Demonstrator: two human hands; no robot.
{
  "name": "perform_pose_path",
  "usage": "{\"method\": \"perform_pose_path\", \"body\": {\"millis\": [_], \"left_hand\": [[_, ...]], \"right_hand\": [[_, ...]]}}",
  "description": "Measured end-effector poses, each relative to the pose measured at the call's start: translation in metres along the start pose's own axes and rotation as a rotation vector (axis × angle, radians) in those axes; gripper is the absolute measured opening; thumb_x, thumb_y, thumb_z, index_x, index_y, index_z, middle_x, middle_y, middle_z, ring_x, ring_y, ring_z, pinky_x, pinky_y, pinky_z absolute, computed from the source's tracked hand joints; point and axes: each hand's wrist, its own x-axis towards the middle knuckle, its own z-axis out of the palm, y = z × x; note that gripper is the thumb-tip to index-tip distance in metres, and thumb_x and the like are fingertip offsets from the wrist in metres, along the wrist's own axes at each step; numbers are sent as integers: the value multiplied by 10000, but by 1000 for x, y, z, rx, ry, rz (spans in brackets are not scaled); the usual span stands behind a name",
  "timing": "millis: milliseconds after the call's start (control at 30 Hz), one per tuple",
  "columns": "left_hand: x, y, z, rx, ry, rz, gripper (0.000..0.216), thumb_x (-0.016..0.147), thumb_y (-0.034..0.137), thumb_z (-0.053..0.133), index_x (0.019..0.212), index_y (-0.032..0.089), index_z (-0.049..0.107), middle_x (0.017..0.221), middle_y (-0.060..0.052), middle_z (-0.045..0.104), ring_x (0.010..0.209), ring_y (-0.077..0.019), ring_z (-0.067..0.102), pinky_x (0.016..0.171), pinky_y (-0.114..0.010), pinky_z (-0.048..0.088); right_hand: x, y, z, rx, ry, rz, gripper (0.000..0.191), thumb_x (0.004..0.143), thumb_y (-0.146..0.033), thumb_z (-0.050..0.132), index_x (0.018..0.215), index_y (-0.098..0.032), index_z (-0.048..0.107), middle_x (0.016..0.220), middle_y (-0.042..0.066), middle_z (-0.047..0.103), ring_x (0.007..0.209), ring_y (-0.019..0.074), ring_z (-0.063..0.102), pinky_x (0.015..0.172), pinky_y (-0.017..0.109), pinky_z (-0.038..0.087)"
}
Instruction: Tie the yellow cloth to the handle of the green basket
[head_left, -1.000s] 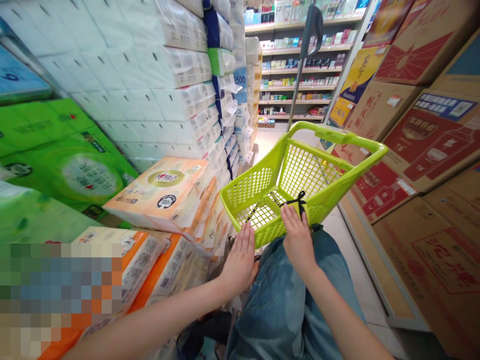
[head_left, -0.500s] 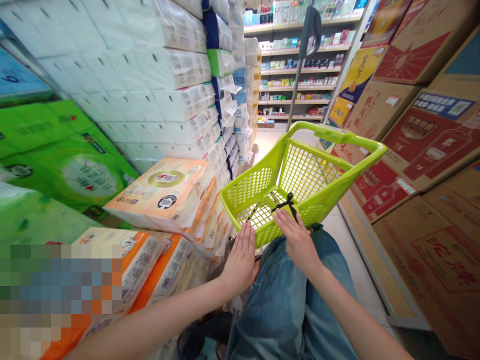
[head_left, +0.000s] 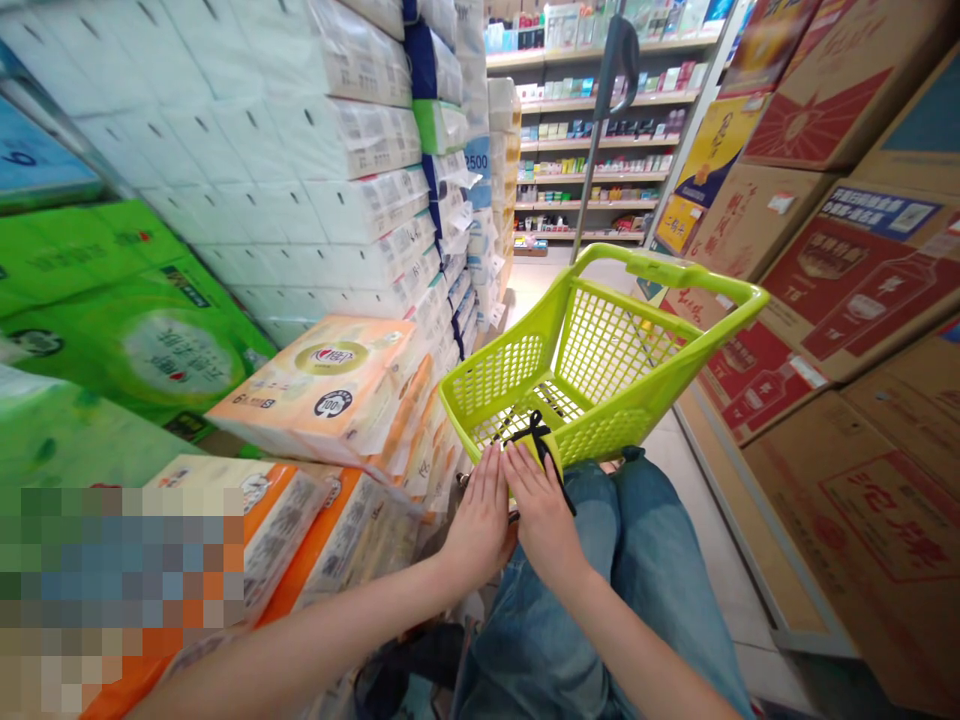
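Observation:
My left hand (head_left: 480, 510) lies at the near edge of a yellow-green plastic shopping cart (head_left: 502, 375), fingers straight and close together; its palm is hidden. Right beside it, nearly touching, is my right hand (head_left: 544, 515). Its fingers rest over a small yellow-green item (head_left: 553, 452) with a black ribbon bow, which appears gripped from below, though the thumb is out of sight. What kind of item it is, I cannot tell. Through the cart's lattice walls I see the floor.
Stacked white tissue packs (head_left: 247, 150), green packs (head_left: 172, 345) and an orange tissue pack (head_left: 322, 375) line the left. Cardboard cartons (head_left: 840, 270) stand on the right. Shelves of small goods (head_left: 600, 150) and a grey pole (head_left: 592, 170) are ahead. My jeans-clad knees (head_left: 637, 560) are close to the cart.
My right hand has moved left to beside my left hand, and the item with the black bow has shifted along with it. The left hand and the cart look almost still.

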Motion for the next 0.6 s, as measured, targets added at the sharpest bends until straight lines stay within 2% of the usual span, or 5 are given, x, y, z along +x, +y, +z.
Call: {"method": "perform_pose_path", "body": {"millis": [100, 200, 400, 500, 600], "left_hand": [[0, 1, -1, -8, -5, -12, 969, 816, 168, 527, 1541, 13, -97, 1635, -266, 45, 1518, -357, -1, 1193, -542, 283], [1, 2, -3, -26, -7, -26, 957, 814, 155, 529, 1547, 21, -72, 1640, -251, 44, 1520, -344, -10, 1192, -537, 292], [1, 3, -5, -38, 10, -19, 947, 833, 164, 524, 1547, 29, -83, 1642, -245, 56, 1520, -340, -2, 1189, -547, 297], [1, 3, -5, -28, 0, -28, 943, 835, 166, 524, 1545, 23, -80, 1640, -251, 72, 1522, -339, 0, 1194, -537, 289], [1, 2, -4, -27, -6, -26, 945, 830, 172, 522, 1546, 23, -78, 1639, -256, 73, 1521, -348, 4, 1189, -543, 290]], "right_hand": [[-2, 14, -8, 9, -41, -73, 791, 755, 45, 347, 1516, -170, 365, 1563, 63, 408, 1479, 168, 306, 1210, 471, 287], [2, 50, -23, 4, -41, -101, 837, 740, 61, 335, 1534, -201, 328, 1561, 57, 413, 1476, 168, 313, 1205, 482, 289], [18, 115, -44, -50, 93, 119, 852, 724, 71, 343, 1522, -228, 362, 1522, 82, 473, 1451, 215, 369, 1192, 550, 284], [19, 98, -38, -70, 121, 183, 809, 733, 63, 360, 1507, -172, 387, 1533, 111, 451, 1458, 242, 355, 1200, 555, 267], [14, 51, -20, -52, 90, 136, 780, 753, 64, 341, 1504, -142, 384, 1547, 118, 427, 1465, 237, 341, 1205, 540, 264]]}}
